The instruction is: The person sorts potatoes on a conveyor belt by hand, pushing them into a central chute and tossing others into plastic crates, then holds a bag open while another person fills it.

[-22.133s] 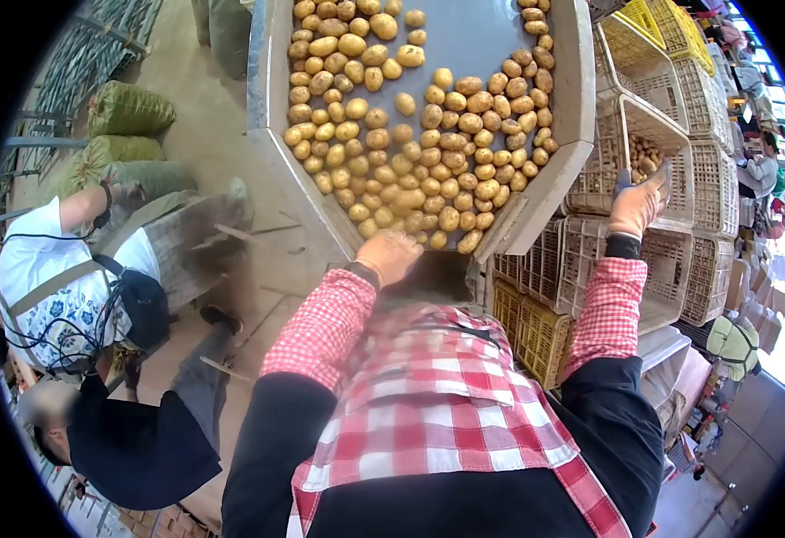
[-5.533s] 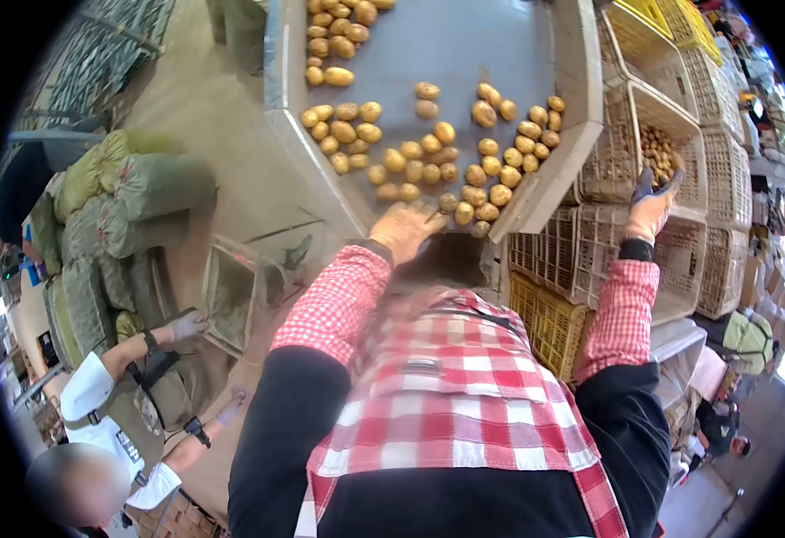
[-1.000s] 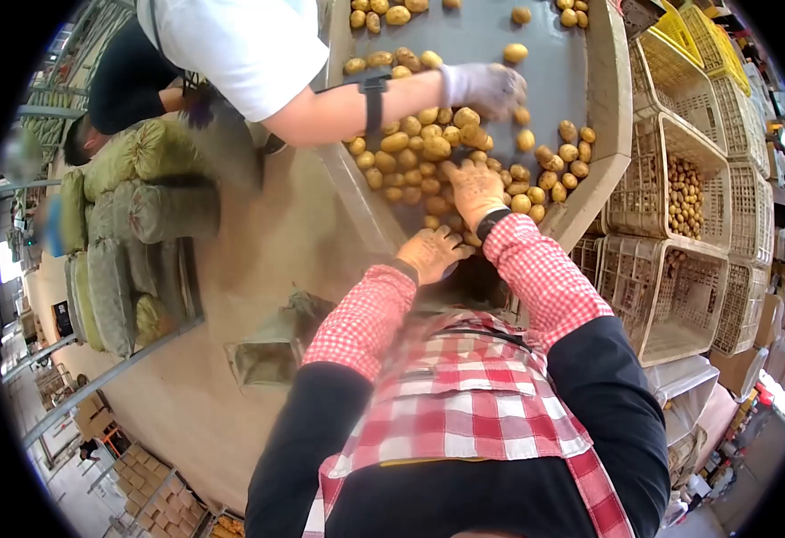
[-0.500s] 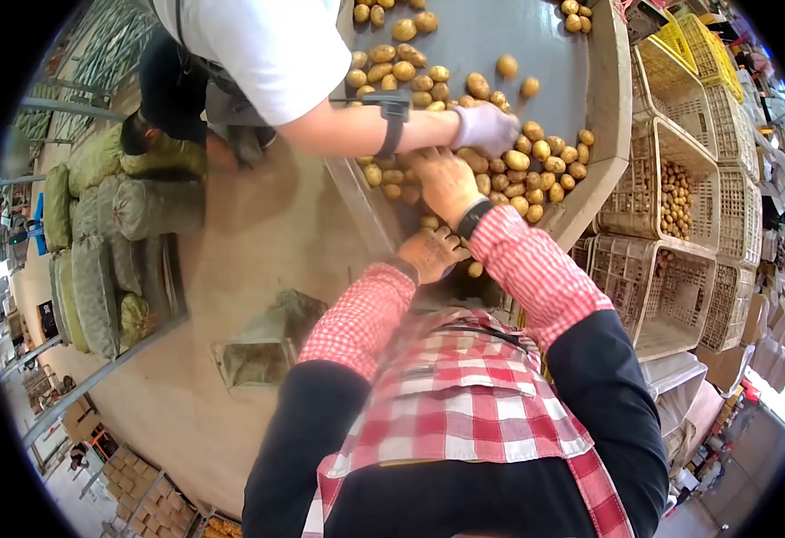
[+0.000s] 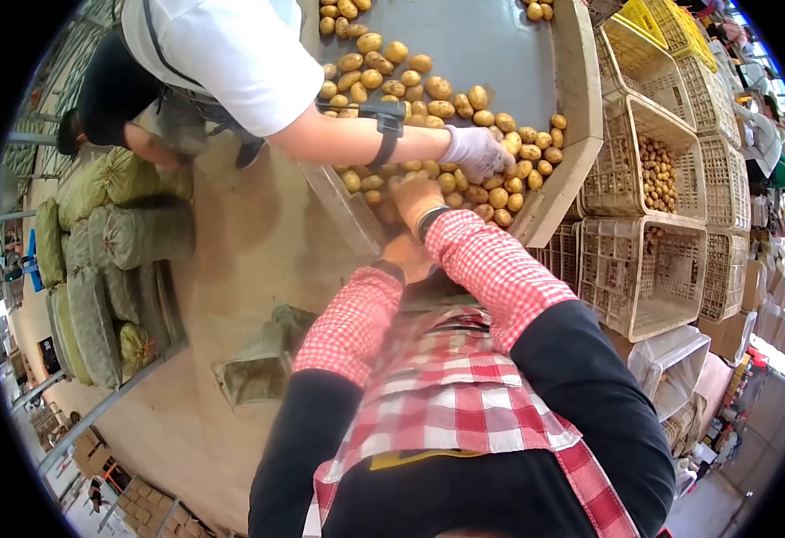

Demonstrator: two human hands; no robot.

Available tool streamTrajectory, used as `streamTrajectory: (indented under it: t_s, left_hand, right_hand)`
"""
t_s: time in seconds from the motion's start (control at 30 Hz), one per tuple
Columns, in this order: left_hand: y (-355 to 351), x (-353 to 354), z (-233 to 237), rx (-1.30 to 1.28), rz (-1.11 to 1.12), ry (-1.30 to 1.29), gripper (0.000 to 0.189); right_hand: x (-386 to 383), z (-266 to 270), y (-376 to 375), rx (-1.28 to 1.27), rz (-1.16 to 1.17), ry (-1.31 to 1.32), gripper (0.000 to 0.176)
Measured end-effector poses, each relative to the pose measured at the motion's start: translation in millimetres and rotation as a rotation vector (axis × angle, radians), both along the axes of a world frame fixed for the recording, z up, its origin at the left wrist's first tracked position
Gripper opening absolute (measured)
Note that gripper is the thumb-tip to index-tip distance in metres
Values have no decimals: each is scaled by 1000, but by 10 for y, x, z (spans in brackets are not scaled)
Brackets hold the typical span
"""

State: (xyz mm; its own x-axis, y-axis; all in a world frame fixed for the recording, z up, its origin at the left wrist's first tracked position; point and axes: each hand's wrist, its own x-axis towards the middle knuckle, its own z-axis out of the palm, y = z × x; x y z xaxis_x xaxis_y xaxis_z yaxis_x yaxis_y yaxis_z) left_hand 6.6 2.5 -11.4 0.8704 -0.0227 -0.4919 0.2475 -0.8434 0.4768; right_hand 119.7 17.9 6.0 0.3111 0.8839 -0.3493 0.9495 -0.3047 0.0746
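Observation:
Many potatoes lie on the grey sorting table, crowded toward its near end. My right hand, in an orange glove, reaches over the near edge and touches the potatoes there; its fingers point down and are blurred. Just below it, at the narrow end of the table, is my left hand, also gloved in orange. Its fingers are mostly hidden, so what it may hold does not show. A co-worker's gloved hand rests on the potatoes beyond my right hand.
The co-worker in a white shirt leans in from the left. Plastic crates are stacked on the right, one holding potatoes. Filled mesh sacks lie on the left, and a box-shaped container stands on the floor.
The view has shifted, so the table sits further left and higher. My right hand has drawn back toward the near edge. The co-worker's hand has moved slightly nearer over the potatoes.

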Motion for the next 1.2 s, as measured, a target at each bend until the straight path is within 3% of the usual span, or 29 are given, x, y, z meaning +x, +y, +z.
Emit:
streamTrajectory:
  t_s: [0.1,0.13,0.17,0.23,0.27,0.33,0.37,0.43,0.47,0.5,0.53,0.57,0.63,0.7,0.77,0.8,0.83,0.9,1.0,1.1,1.2]
  left_hand:
    - [-46,-27,-222,99,17,-38,45]
    - [-5,53,206,100,0,53,45]
    - [-41,59,-62,233,-178,108,43]
    - [29,213,573,241,-288,219,43]
    - [32,165,523,246,-292,219,43]
    - [20,7,354,155,-67,-148,41]
    - [5,23,352,145,-62,-148,41]
    - [24,96,390,234,-246,-94,40]
    - [25,84,418,236,-240,-104,41]
    - [14,88,395,232,-239,-105,41]
    - [5,90,357,242,-237,-99,42]
    - [-1,87,335,253,-235,-93,42]
    - [-9,88,354,271,-242,-111,43]
    - [16,106,375,252,-265,-88,43]
    - [-24,50,298,252,-240,-109,42]
    - [-9,52,272,258,-213,-140,41]
    - [9,61,276,268,-212,-138,41]
    - [-7,64,281,231,-188,-110,39]
    - [15,78,224,248,-195,-155,38]
    - [-14,83,245,219,-175,-103,38]
    - [-12,42,204,278,-194,-195,39]
  right_hand:
    - [17,-190,63,54,-84,73,23]
    - [53,-148,38,86,-81,100,22]
    - [97,-15,7,63,-53,141,25]
    - [164,232,-265,279,-51,243,26]
    - [170,396,-464,371,-12,299,30]
    - [168,797,-974,537,52,408,40]
    - [211,999,-1241,611,69,468,44]
    - [661,1370,-1770,751,168,361,40]
    - [1071,1367,-2040,783,196,166,36]
    - [1630,1383,-2366,839,44,258,34]
    - [1778,1908,-2385,745,-759,562,29]
    - [2281,1746,-2617,665,-573,-202,24]
    - [2649,1748,-2779,646,-319,-1105,27]
    - [2245,1714,-2340,654,-416,-396,31]
    - [1674,1494,-1829,411,-430,150,36]
    - [1477,1220,-1573,269,-238,110,46]
    - [1268,978,-1365,341,-132,105,45]
    - [1077,602,-876,174,-274,170,38]
    - [994,412,-533,136,-427,158,31]
    - [1065,372,-657,206,-397,167,28]
    - [968,313,-725,266,-579,249,35]
